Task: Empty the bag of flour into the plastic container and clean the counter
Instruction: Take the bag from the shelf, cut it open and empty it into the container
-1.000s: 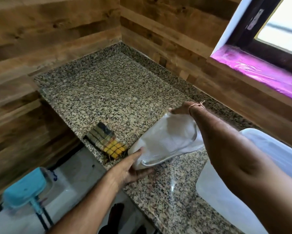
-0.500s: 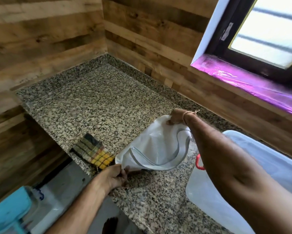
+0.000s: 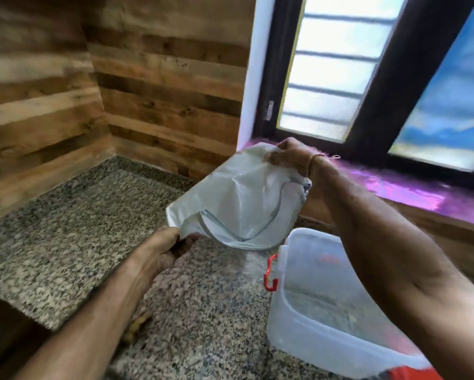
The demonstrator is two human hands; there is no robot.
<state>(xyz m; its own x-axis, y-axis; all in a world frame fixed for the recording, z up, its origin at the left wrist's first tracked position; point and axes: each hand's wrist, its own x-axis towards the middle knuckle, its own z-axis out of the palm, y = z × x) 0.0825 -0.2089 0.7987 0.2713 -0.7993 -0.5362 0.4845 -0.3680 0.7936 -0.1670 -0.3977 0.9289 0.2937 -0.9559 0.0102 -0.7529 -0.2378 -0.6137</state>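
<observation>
granite counter, flour bag aloft near plastic container

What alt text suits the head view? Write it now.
A white bag is held above a granite counter, the left hand pinching its lower corner, the right hand gripping its top. An open translucent container with a red latch stands beside it.

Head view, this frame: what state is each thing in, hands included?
Bag: held in the air above the counter, slack.
Left hand: fingers pinch the bag's lower corner.
Right hand: grips the bag's upper edge.
Plastic container: on the counter, lid off, seems to hold pale powder.
Red latch: hanging loose at the container's rim.
</observation>
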